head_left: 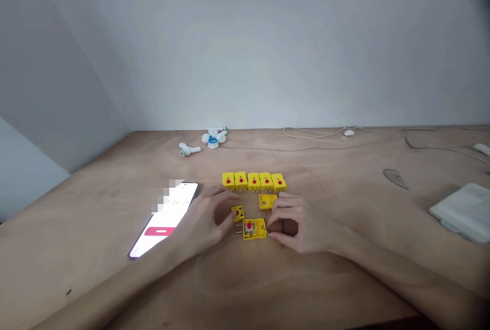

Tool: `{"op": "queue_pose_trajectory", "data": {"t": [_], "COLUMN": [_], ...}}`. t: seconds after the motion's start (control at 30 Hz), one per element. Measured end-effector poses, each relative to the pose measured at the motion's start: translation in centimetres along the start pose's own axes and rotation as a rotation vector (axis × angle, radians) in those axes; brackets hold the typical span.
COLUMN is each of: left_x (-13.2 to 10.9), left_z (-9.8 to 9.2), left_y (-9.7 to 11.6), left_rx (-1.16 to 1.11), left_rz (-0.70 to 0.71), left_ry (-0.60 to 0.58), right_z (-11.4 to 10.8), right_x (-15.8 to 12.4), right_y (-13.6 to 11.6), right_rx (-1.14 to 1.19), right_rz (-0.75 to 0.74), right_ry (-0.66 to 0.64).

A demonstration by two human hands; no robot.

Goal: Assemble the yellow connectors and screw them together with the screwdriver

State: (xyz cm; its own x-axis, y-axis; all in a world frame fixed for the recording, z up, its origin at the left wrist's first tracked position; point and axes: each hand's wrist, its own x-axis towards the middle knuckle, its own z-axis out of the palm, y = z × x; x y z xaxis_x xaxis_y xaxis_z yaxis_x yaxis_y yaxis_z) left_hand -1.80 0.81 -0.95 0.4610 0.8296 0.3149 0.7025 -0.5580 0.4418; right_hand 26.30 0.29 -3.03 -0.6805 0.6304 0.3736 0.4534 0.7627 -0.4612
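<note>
Yellow plug housings carry red dots, on a grain-streaked tan wooden table

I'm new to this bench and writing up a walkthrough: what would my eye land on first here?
The row of five yellow connectors with red dots stands out first, lined up mid-way across the wooden table. Just below it, the left hand and right hand flank an opened yellow connector with a red centre. To the left, a lit smartphone glows, showing a pinkish-red button.
</note>
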Motion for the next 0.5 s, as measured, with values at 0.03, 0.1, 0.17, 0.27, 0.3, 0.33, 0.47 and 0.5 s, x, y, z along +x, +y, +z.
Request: {"op": "queue_pose_trajectory", "data": {"t": [0.03, 0.1, 0.17, 0.27, 0.3, 0.33, 0.47, 0.5], "left_x": [0.0, -0.1, -0.1, -0.1, -0.1, -0.1, -0.1, -0.1], "left_z": [-0.2, -0.6, -1.0, -1.2, -1.2, -1.2, -1.3, -1.3], "left_y": [0.1, 0.5, 0.9, 1.4, 1.5, 1.5, 1.3, 1.2], "left_rx": [-0.016, -0.047, -0.075, -0.11, -0.114, -0.116, -0.115, -0.114], "left_rz": [0.036, 0.114, 0.18, 0.245, 0.253, 0.257, 0.277, 0.287], "left_ry": [0.014, 0.004, -0.034, -0.098, -0.11, -0.117, -0.138, -0.148], "right_z": [0.1, 0.3, 0.5, 0.6, 0.6, 0.6, 0.5, 0.5], "right_x": [0.0, 0.0, 0.0, 0.0, 0.0, 0.0, 0.0, 0.0], "right_y": [0.0, 0.1, 0.2, 0.2, 0.2, 0.2, 0.3, 0.3], "right_rx": [0.0, 0.009, 0.018, 0.019, 0.017, 0.016, 0.012, 0.017], "right_rz": [-0.003, -0.013, -0.013, -0.003, -0.002, -0.002, -0.008, -0.011], "right_ry": [0.0, -0.001, -0.004, -0.008, -0.008, -0.004, -0.002, 0.001]}}
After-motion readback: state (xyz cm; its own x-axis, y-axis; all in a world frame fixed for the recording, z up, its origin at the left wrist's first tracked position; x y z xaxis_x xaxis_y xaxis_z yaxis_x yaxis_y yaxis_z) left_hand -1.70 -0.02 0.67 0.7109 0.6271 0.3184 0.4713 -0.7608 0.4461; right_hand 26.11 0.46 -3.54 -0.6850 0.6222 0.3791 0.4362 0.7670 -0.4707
